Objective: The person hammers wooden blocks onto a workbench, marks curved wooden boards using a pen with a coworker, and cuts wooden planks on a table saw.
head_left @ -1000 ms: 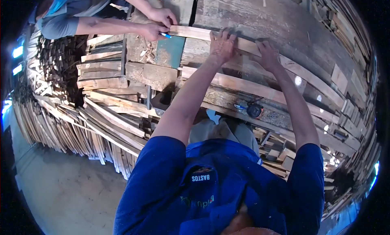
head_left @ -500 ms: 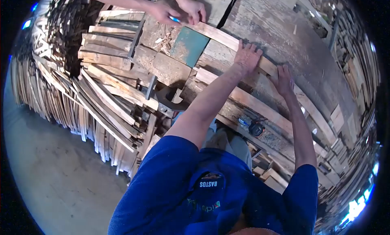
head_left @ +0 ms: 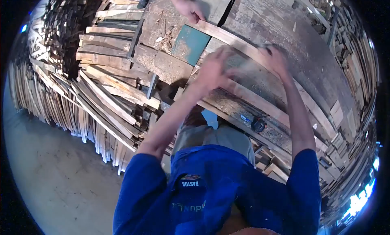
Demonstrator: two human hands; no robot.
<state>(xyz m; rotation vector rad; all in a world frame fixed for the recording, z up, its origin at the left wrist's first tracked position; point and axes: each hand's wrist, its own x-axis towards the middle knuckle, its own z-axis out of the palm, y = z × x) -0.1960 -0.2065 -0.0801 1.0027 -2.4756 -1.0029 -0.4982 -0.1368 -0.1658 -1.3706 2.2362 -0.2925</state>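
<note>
Okay, on the head view I have the long plank [head_left: 226,37] slanting from top centre toward the right of the frame. I see the left hand [head_left: 213,70] blurred near the middle, fingers loose, clear of that plank and over the lower plank [head_left: 260,102]. Right of centre, the right hand [head_left: 275,59] is at the long plank, fingers bent; whether they grip, I can't tell. Top centre, a co-worker's hand [head_left: 189,9] touches its upper end, near the green panel [head_left: 191,45].
</note>
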